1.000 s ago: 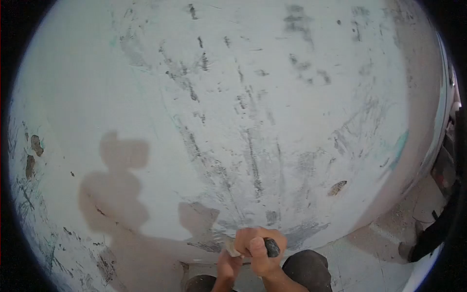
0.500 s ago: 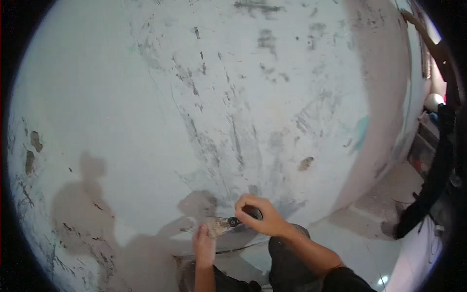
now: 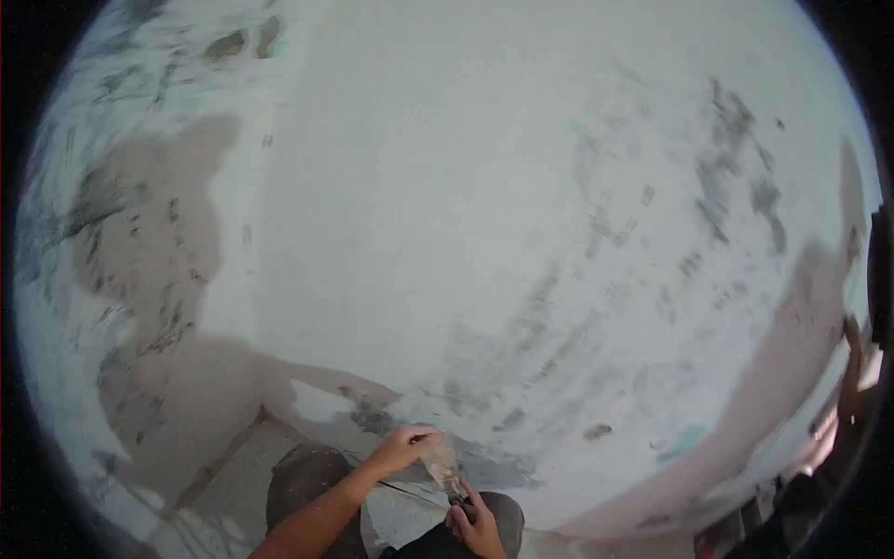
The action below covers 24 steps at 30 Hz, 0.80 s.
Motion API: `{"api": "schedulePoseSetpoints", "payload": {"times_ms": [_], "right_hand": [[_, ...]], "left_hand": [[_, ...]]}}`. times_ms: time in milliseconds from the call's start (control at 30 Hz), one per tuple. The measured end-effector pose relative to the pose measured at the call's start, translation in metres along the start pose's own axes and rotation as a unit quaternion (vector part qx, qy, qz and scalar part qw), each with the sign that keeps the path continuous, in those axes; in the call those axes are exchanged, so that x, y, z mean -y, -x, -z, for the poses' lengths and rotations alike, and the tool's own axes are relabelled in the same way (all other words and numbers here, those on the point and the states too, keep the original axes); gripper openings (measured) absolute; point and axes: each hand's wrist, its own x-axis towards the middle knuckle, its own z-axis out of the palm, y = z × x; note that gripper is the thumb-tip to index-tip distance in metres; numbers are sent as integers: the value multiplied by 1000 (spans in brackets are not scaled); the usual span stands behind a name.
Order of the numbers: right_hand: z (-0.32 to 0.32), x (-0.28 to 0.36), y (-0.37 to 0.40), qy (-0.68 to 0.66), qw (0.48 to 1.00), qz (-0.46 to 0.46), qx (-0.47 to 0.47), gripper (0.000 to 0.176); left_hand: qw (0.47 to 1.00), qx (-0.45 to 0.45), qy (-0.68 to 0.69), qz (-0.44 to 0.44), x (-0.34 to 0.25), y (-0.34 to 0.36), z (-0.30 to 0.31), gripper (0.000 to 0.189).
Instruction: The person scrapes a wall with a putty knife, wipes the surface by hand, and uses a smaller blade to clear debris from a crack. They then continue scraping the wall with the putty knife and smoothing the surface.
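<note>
A putty knife (image 3: 440,463) with a pale, plaster-smeared blade and a dark handle is held low against the wall's foot, blade tilted up. My right hand (image 3: 479,527) is closed around its handle. At the blade's broad upper end, my left hand (image 3: 402,448) has its fingers curled in on the edge. A small dark spot shows between those fingers, too small to make out. Behind the hands, the pale wall (image 3: 419,186) carries grey scuffs and patches.
My knees (image 3: 307,484) are bent below the hands, close to the wall. A floor corner (image 3: 264,413) lies at lower left. Chipped spots (image 3: 226,44) mark the wall at upper left. Dark items (image 3: 801,503) stand at the right edge.
My view has swung left along the wall. The putty knife has turned so its handle points down toward me. My right hand has dropped lower, and my left hand has moved up to the blade's end.
</note>
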Motion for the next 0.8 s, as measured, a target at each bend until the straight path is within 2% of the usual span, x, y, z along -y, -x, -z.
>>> {"api": "schedulePoseSetpoints", "payload": {"times_ms": [33, 67, 100, 133, 167, 200, 233, 300, 333, 367, 400, 433, 467, 500, 567, 600, 733, 800], "right_hand": [[-6, -13, 3, 55, 997, 42, -40, 49], [2, -40, -4, 198, 972, 125, -12, 59], [2, -45, -6, 191, 974, 123, -1, 59], [-3, -41, -5, 265, 943, 194, -47, 59], [-6, -35, -6, 337, 900, 259, -100, 60], [-9, 28, 7, 209, 976, 60, 7, 67], [-8, 30, 6, 203, 978, 51, 0, 67], [-5, 19, 4, 215, 975, 48, -26, 70], [-6, 10, 3, 162, 985, 15, -53, 68], [-2, 4, 2, 155, 986, 4, -62, 68], [5, 5, -4, 107, 990, 48, -77, 69], [12, 13, -10, 60, 990, 95, -91, 69], [19, 41, -17, -11, 991, 79, -105, 70], [25, 80, -25, -83, 988, 65, -117, 71], [35, 145, -48, -174, 963, 170, -118, 69], [38, 169, -62, -169, 956, 201, -133, 67], [35, 204, -110, -159, 924, 298, -177, 63], [28, 205, -119, -181, 918, 298, -191, 61]], "left_hand": [[1000, -23, 0, 3, -5, 2, 2, 35], [992, -47, -110, -40, -11, 6, 1, 33], [971, -58, -220, -78, -15, 10, 1, 32], [970, -55, -225, -69, -13, 15, 4, 32], [935, -70, -322, -130, -10, 14, 6, 31], [887, -83, -412, -193, -8, 13, 4, 29], [888, -69, -412, -192, -12, 13, 1, 29], [936, -23, -333, -115, -25, 12, -7, 41], [936, -9, -332, -113, -32, 12, -14, 41], [915, -44, -362, -174, -41, 9, -21, 46], [887, -80, -389, -237, -56, 2, -27, 54], [879, -63, -395, -260, -87, -6, -29, 57], [868, -49, -403, -285, -126, -19, -29, 61], [847, -72, -402, -340, -156, -36, -31, 62], [810, -81, -390, -431, -211, -66, -36, 65], [781, -74, -437, -440, -235, -77, -39, 66], [753, -64, -485, -440, -269, -109, -56, 69], [751, -63, -530, -389, -273, -114, -54, 71]]}}
